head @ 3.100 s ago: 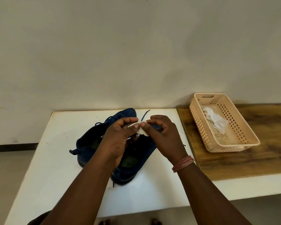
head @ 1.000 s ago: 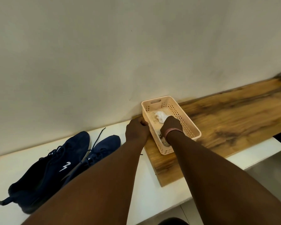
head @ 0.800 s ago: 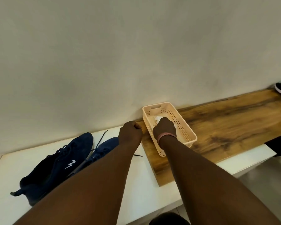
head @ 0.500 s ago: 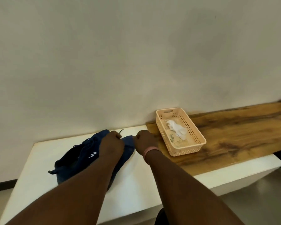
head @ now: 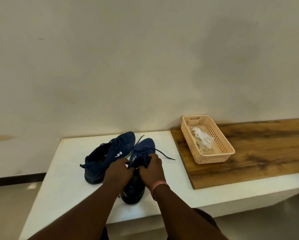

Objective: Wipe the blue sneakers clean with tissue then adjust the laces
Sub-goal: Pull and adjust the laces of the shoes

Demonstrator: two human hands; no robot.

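Observation:
Two blue sneakers stand side by side on the white table (head: 62, 172), toes toward the wall. The left sneaker (head: 103, 158) shows a white logo on its side. Over the right sneaker (head: 142, 148), my left hand (head: 118, 172) and my right hand (head: 151, 168) both grip the tongue and upper at the lace area. A loose black lace end (head: 166, 155) trails to the right on the table. A crumpled white tissue (head: 202, 135) lies inside the peach basket (head: 214, 157).
The perforated peach basket sits on a wooden board (head: 259, 153) that covers the right part of the table. A plain wall rises right behind. The table's front edge is close to my body, with floor to the left.
My right hand left the tissue in the basket and came back. Both hands moved left onto the right sneaker and took hold of its upper. The view swung back toward the shoes.

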